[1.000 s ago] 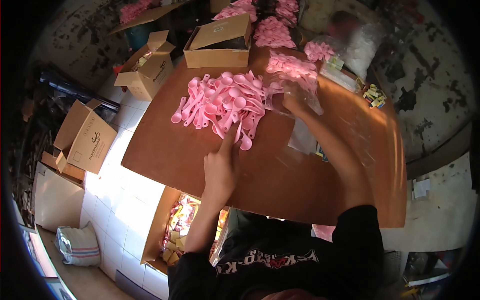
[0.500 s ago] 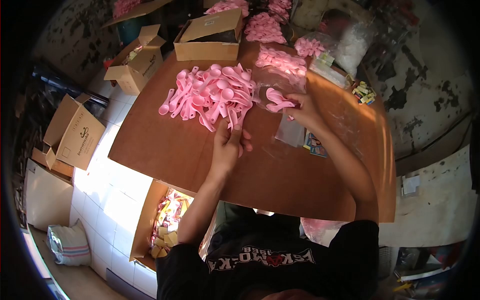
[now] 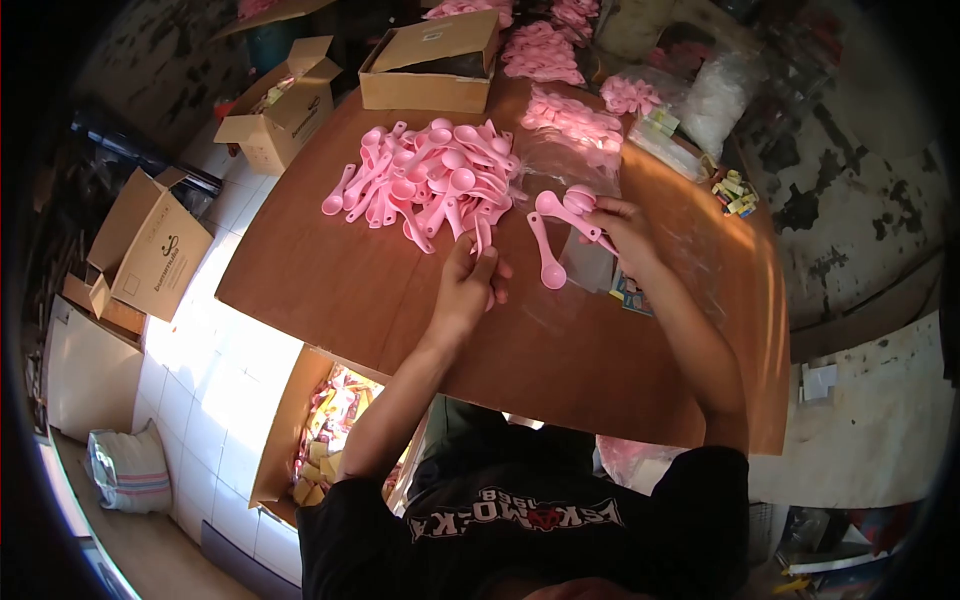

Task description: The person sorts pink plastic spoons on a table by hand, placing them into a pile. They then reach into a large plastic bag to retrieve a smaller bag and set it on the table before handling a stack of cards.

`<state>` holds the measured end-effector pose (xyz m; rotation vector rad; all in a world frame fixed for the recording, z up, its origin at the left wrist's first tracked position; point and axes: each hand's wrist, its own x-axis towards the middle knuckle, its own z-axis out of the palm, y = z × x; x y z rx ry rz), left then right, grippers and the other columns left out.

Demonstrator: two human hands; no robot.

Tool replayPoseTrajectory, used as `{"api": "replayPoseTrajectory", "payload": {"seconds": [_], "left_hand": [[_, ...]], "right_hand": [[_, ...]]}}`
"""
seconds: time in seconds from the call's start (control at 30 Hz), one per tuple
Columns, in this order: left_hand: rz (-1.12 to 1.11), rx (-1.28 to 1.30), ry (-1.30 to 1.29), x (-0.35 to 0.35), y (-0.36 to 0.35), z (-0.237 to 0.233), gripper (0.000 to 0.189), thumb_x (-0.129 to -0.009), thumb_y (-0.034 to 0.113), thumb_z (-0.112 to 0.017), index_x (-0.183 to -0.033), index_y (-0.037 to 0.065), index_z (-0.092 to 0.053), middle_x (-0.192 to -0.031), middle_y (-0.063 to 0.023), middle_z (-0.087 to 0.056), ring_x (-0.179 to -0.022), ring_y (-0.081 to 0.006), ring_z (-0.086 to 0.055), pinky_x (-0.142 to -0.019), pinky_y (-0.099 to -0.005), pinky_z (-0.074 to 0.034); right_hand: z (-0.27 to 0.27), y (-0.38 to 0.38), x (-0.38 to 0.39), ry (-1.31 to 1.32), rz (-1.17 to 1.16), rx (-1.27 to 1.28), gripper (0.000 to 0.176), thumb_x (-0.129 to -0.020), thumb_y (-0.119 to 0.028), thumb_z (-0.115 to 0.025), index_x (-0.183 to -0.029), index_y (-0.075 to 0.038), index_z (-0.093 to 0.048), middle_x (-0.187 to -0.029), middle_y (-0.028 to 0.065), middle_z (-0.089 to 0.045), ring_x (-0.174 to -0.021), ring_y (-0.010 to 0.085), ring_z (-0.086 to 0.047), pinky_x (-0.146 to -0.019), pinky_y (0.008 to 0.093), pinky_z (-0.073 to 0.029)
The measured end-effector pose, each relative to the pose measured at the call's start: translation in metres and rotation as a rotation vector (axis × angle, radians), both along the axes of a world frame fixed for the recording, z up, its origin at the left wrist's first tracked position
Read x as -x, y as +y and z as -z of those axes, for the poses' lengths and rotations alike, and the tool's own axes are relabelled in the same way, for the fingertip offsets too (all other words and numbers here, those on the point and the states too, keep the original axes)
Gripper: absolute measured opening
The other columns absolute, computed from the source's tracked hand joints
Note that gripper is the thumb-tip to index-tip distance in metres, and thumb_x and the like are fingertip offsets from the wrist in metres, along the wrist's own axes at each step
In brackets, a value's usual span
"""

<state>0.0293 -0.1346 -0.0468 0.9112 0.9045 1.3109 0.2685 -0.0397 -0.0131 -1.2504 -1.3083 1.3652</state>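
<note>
A heap of pink measuring spoons (image 3: 425, 175) lies on the brown table (image 3: 350, 290). At the near edge of the heap, my left hand (image 3: 464, 288) has its thumb and fingers closed on a pink measuring spoon (image 3: 483, 236). My right hand (image 3: 628, 238), to the right of the heap, grips a few pink measuring spoons (image 3: 572, 212) with their bowls close together. Between my hands, a single pink measuring spoon (image 3: 546, 250) shows with its bowl toward me. Clear plastic bags (image 3: 590, 265) and a small printed card (image 3: 634, 296) are partly hidden by my right hand.
A cardboard box (image 3: 425, 92) stands at the table's far edge, beside bagged pink spoons (image 3: 575, 115). Small yellow packets (image 3: 735, 193) lie at the right edge. Open cartons (image 3: 155, 245) stand on the floor to the left, and another box (image 3: 275, 440) holds packets below the near edge.
One pink spoon now shows apart from those in my right hand, which has shifted slightly right and down. My left hand has moved slightly right, still at the heap's edge.
</note>
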Motion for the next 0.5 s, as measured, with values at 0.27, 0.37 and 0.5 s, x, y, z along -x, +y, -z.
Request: {"api": "replayPoseTrajectory", "payload": {"seconds": [0.27,0.37,0.5], "left_hand": [[0.017,0.016,-0.032,0.0,0.003,0.003,0.028,-0.098,0.022,-0.052,-0.122,0.007,-0.048,-0.074,-0.0021,-0.059,-0.05,-0.0076,-0.049,-0.045,-0.0215,-0.036],[-0.048,-0.015,-0.011,-0.002,-0.001,-0.012,0.03,-0.094,0.027,-0.061,-0.114,0.007,-0.05,-0.078,-0.001,-0.058,-0.058,-0.0085,-0.05,-0.052,-0.0219,-0.039],[-0.094,-0.145,-0.203,0.007,0.001,-0.016,0.037,-0.088,0.027,-0.069,-0.112,0.004,-0.055,-0.086,-0.0016,-0.062,-0.063,-0.0066,-0.055,-0.051,-0.0193,-0.039]], "right_hand": [[-0.023,-0.029,0.016,0.202,-0.108,-0.178,0.027,-0.085,0.003,-0.06,-0.111,0.002,-0.065,-0.107,0.0121,-0.067,-0.08,0.0186,-0.067,-0.064,0.0289,-0.058],[-0.02,-0.029,0.035,0.317,-0.295,-0.228,0.035,-0.078,0.016,-0.052,-0.107,0.002,-0.067,-0.128,0.0146,-0.056,-0.101,0.0212,-0.063,-0.071,0.0311,-0.06],[-0.009,-0.039,0.079,0.321,-0.449,-0.296,0.037,-0.077,0.017,-0.049,-0.104,0.001,-0.068,-0.13,0.0126,-0.054,-0.115,0.0221,-0.056,-0.087,0.0315,-0.055]]}}
